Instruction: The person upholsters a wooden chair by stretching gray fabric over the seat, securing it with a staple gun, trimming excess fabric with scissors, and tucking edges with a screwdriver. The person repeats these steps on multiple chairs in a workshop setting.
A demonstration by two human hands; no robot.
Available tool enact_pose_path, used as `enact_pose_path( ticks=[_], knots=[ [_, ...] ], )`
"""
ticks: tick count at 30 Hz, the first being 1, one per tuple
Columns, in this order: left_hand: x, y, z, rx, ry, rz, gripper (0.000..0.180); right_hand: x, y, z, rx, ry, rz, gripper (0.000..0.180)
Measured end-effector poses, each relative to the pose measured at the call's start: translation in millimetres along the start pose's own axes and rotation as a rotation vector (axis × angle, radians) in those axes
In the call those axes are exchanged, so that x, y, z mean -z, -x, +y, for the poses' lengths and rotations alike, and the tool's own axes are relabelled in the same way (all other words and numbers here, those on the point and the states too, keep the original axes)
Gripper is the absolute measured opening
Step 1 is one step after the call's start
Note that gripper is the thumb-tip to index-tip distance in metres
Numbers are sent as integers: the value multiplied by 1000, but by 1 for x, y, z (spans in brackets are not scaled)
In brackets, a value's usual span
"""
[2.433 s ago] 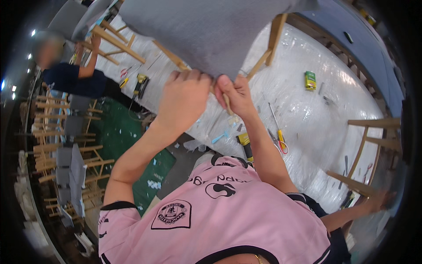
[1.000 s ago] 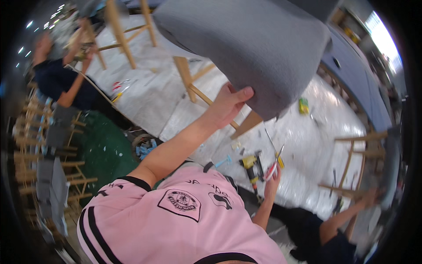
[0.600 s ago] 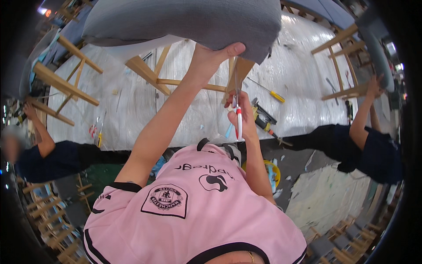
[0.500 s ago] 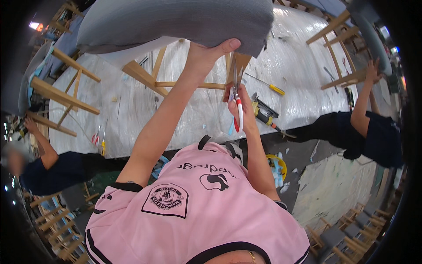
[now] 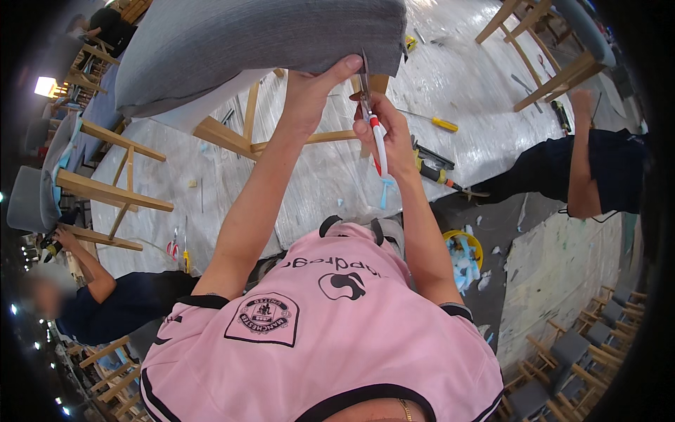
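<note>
A grey upholstered chair [image 5: 260,49] with wooden legs stands before me on the plastic-wrapped table. Its padded part is at the top of the view, pale lining showing beneath. My left hand [image 5: 309,98] grips the lower edge of the grey fabric, thumb on the front and fingers hidden underneath. In my right hand [image 5: 388,133] are scissors [image 5: 377,144] with white and red handles. Their blades point up against the fabric beside my left thumb. How far the blades are parted is hard to make out.
Right of my right hand lie a yellow-handled screwdriver [image 5: 441,124] and an air staple gun [image 5: 430,169]. A yellow bucket [image 5: 478,246] of blue-white scraps stands on the floor. Co-workers handle a chair on the left [image 5: 112,190] and another on the right [image 5: 576,70].
The scissors have risen and shifted left, from below the fabric's corner to its edge by my left thumb. My left hand keeps its hold. The whole view has shifted slightly.
</note>
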State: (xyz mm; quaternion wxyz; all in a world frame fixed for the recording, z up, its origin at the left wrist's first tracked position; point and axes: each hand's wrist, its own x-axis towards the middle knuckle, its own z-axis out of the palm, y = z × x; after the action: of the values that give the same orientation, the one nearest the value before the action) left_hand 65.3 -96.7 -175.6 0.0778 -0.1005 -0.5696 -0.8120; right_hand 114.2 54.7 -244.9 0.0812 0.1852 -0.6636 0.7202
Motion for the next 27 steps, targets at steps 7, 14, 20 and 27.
enact_pose_path(
  ticks=[7, 14, 20, 27],
  knots=[
    [-2, -3, 0, -21, 20, -35, 54, 5, 3, 14, 56, 6, -32, 63],
    [0, -4, -1, 5, -30, 10, 56, -2, 4, 18, 97, 38, 54, 54],
    [6, -8, -3, -45, -78, -38, 46, 2, 19, 33, 26, 119, 67, 46],
    [9, -15, -18, -246, -184, 27, 33, 22, 126, 154, -445, 702, -264, 46]
  ],
)
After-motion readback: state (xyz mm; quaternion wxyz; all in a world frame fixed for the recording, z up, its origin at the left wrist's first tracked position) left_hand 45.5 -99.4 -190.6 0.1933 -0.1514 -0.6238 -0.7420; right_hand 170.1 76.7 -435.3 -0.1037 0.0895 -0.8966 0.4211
